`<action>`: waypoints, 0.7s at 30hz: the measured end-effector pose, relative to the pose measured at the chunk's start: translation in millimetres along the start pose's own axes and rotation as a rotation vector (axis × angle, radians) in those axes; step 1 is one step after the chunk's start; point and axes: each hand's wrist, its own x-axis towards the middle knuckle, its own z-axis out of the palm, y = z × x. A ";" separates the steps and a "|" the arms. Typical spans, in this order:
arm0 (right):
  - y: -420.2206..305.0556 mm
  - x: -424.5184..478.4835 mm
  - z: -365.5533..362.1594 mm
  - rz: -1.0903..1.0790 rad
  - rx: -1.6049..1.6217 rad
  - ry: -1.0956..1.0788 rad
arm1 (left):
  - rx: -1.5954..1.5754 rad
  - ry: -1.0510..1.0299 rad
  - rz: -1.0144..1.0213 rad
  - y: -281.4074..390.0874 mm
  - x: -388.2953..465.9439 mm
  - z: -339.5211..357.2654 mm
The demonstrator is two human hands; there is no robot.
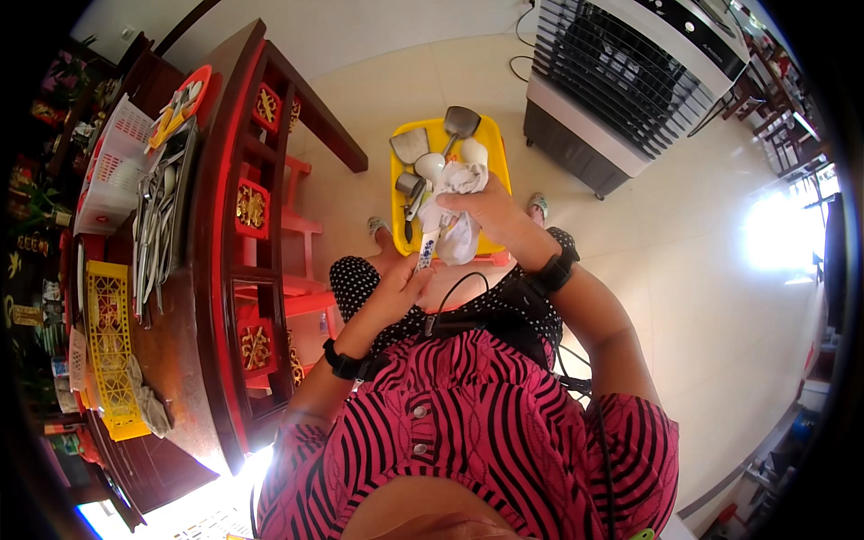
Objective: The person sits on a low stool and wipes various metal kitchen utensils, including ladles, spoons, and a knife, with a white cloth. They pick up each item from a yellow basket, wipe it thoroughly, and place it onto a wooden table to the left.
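Observation:
My left hand (pixel 395 290) grips the lower end of a white utensil handle (pixel 426 248) with a blue floral pattern. Wrapped around the upper part is a white cloth (pixel 462 181), held in my right hand (pixel 489 209). A white rounded end (pixel 474 154) shows above the cloth; whether it belongs to the held utensil, I cannot tell. Below my hands, a yellow plastic tray (pixel 503 145) holds a metal wok turner (pixel 462 121), a flat turner blade (pixel 410 145), a white ladle (pixel 429 166), a grey cup-shaped scoop (pixel 408 183) and a dark-handled tool (pixel 408 229).
Left stands a dark wooden table (pixel 185 358) bearing a metal tray of cutlery (pixel 158 216), a white plastic basket (pixel 121 162), a yellow openwork basket (pixel 111 337) and a grey cloth (pixel 145 398). Red plastic stools (pixel 297 229) sit beneath it. An air cooler (pixel 607 101) stands front right.

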 end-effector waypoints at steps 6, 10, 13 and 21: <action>8.4 -3.5 2.6 0.010 -0.024 -0.033 | -0.026 -0.004 -0.004 0.9 -0.5 1.6; 2.9 -12.5 15.9 0.001 0.026 -0.056 | -0.102 0.006 -0.021 11.6 2.1 1.8; -5.9 -4.7 5.9 -0.030 0.087 0.033 | -0.060 -0.016 -0.030 13.0 0.2 -0.1; 1.2 -6.2 3.9 -0.027 -0.001 0.037 | -0.002 -0.035 0.026 12.4 -1.7 -0.5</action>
